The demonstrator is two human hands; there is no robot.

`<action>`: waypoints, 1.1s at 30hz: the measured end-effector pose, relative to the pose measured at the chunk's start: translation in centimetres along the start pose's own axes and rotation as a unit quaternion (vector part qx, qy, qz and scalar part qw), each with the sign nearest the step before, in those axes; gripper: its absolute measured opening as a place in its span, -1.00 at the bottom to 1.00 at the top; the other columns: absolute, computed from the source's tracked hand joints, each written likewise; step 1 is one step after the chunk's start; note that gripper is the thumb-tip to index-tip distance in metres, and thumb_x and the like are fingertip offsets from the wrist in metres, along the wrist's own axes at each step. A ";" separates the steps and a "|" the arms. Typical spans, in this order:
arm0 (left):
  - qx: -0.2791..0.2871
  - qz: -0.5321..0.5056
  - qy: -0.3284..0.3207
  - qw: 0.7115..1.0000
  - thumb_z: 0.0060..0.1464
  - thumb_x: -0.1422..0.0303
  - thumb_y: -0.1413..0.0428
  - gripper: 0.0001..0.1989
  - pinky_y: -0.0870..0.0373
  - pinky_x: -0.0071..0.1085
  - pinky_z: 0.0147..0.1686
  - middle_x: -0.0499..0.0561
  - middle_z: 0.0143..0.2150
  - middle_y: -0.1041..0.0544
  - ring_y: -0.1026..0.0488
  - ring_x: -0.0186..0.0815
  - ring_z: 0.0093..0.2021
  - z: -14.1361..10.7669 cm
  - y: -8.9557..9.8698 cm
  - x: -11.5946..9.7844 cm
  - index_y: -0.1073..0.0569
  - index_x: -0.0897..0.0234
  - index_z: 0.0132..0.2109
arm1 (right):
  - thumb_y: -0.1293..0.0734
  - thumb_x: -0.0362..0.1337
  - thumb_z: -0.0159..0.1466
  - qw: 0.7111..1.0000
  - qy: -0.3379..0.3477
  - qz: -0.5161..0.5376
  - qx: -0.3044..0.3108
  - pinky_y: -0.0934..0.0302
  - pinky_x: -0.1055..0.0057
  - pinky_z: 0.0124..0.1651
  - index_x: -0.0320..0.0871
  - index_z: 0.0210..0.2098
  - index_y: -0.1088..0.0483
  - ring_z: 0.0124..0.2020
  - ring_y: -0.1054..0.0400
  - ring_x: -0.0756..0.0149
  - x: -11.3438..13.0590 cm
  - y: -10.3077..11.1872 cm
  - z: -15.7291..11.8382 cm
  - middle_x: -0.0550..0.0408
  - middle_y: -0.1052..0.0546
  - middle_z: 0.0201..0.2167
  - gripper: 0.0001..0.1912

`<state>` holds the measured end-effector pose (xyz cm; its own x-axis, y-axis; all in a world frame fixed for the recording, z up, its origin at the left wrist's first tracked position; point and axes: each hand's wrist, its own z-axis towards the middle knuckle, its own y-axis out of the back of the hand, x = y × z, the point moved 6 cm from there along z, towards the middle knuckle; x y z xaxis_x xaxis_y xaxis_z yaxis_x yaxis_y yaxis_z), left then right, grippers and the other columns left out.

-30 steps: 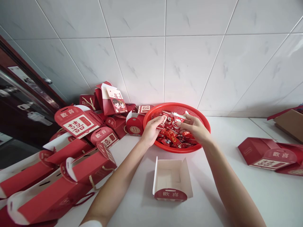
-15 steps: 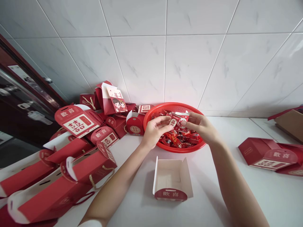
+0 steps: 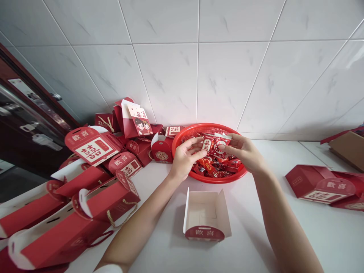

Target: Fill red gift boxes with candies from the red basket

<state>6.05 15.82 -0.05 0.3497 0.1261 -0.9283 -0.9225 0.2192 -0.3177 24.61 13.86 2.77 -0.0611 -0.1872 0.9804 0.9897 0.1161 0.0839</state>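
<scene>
Over the basket (image 3: 218, 179), a left packet (image 3: 207, 145) is being pinched by nearly closed fingers of the left hand (image 3: 182, 157); a right packet (image 3: 218, 141) is being pinched likewise by the right hand (image 3: 247, 153); nearby, an open box (image 3: 204, 232) is being seen.

A white bench (image 3: 159, 242) spans the lower part of the frame, with an open red-and-white box (image 3: 206, 216) at its lower centre and a red basket (image 3: 210, 179) just behind that, at the centre. Red boxes (image 3: 82, 212) crowd its left side, and at the right of the frame lie more closed red boxes (image 3: 320, 182).
</scene>
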 end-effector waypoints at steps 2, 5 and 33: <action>-0.009 -0.016 0.003 1.000 -0.23 0.45 -0.44 -0.62 -0.51 -0.18 0.01 0.04 -0.20 -0.68 -0.58 -0.16 -0.12 0.1 0.1 0.1 -0.68 0.27 -0.15 | -0.58 0.04 0.11 1.000 -0.003 -0.007 -0.002 -0.43 0.30 -0.33 -0.13 -0.15 -0.56 -0.29 -0.49 0.19 -0.1 0.1 0.0 0.01 -0.63 -0.24 -0.54; 0.004 -0.024 0.023 0.999 -0.22 0.42 -0.44 -0.64 -0.48 -0.15 0.06 0.08 -0.20 -0.69 -0.60 -0.11 -0.10 0.1 -0.2 0.3 -0.69 0.31 -0.16 | -0.58 0.04 0.11 1.000 -0.003 -0.014 0.009 -0.45 0.32 -0.34 -0.14 -0.17 -0.55 -0.28 -0.49 0.19 0.0 0.0 -0.1 0.01 -0.61 -0.26 -0.55; -0.011 -0.088 0.111 0.990 -0.21 0.31 -0.49 -0.72 -0.55 -0.25 0.03 -0.07 -0.31 -0.59 -0.54 -0.31 -0.20 0.9 0.3 2.5 -0.57 0.27 -0.38 | -0.48 -0.09 0.14 0.939 0.003 -0.336 -0.077 -0.44 0.13 -0.21 -0.10 -0.31 -0.57 -0.30 -0.55 0.07 -0.9 6.9 0.0 -0.03 -0.66 -0.34 -0.77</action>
<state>6.83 17.02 -2.29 0.4628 -0.1275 -0.8772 -0.8547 0.1984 -0.4798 31.50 14.81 2.46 -0.6777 -0.1728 0.7148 0.7353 -0.1719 0.6556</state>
